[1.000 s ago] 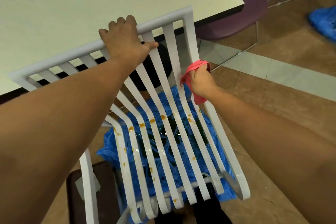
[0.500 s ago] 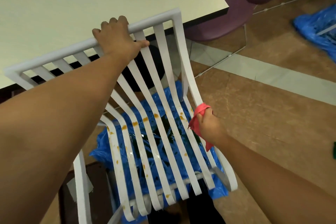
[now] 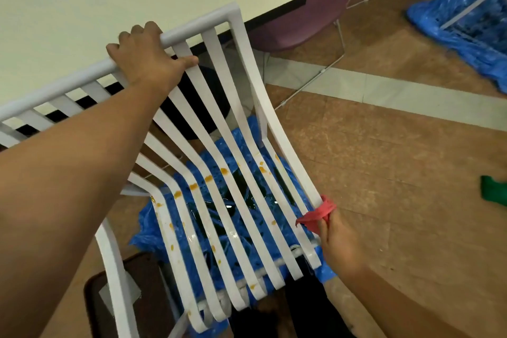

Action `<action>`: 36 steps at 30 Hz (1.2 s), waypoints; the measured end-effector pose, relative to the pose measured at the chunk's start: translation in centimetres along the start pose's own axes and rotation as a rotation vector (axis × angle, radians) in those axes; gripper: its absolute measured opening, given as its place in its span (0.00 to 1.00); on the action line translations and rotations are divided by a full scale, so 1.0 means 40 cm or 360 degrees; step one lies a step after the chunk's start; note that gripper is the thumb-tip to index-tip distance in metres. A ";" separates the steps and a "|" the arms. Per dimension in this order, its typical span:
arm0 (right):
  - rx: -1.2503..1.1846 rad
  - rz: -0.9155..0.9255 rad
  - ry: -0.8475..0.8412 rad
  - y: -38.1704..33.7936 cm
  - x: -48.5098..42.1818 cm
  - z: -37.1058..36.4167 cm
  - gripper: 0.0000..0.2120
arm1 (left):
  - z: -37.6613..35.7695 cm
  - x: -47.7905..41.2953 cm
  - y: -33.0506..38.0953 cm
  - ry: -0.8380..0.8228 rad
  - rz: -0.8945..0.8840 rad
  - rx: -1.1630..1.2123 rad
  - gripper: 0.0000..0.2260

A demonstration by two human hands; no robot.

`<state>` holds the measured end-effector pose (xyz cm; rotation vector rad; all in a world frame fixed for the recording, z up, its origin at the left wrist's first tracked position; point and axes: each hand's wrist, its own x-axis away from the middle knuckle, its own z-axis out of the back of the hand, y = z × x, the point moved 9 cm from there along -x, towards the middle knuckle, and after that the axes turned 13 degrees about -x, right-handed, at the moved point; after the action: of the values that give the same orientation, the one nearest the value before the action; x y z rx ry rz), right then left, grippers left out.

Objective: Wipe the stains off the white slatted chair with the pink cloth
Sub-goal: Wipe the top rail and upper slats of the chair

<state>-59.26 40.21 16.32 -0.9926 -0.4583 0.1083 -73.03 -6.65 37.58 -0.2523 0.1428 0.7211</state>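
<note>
Lower down outer slat [image 3: 285, 145] now, pink cloth [image 3: 318, 214] pinched in right grip [image 3: 338, 239] (left grip [image 3: 145, 60] clasps rail [image 3: 197, 27])

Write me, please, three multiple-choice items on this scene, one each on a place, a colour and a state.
1. Where is the pink cloth? A on the table; B low on the chair's outer slat; C on the floor.
2. What colour is the sheet under the chair? A blue; B green; C black.
3. What is the left hand doing? A hanging free; B holding the cloth; C gripping the chair's top rail.
Answers: 1 B, the right hand holds it there; 2 A, blue shows between slats; 3 C, fingers curl over it.
</note>
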 end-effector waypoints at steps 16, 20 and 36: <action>-0.0222 -0.0135 -0.0052 0.138 0.062 -0.008 0.15 | -0.004 -0.021 0.001 -0.0020 -0.0034 -0.0023 0.36; 0.0370 -0.0148 0.0032 0.075 -0.015 -0.011 0.08 | -0.005 -0.027 0.001 0.0010 -0.0027 0.0016 0.35; 0.0635 -0.0062 -0.0059 -0.237 -0.503 -0.194 0.08 | -0.013 -0.034 0.006 0.0048 -0.0013 -0.0040 0.33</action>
<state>-75.23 23.02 14.11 -0.5906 -0.4674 0.1760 -74.21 -7.46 37.31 -0.2878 0.1615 0.7117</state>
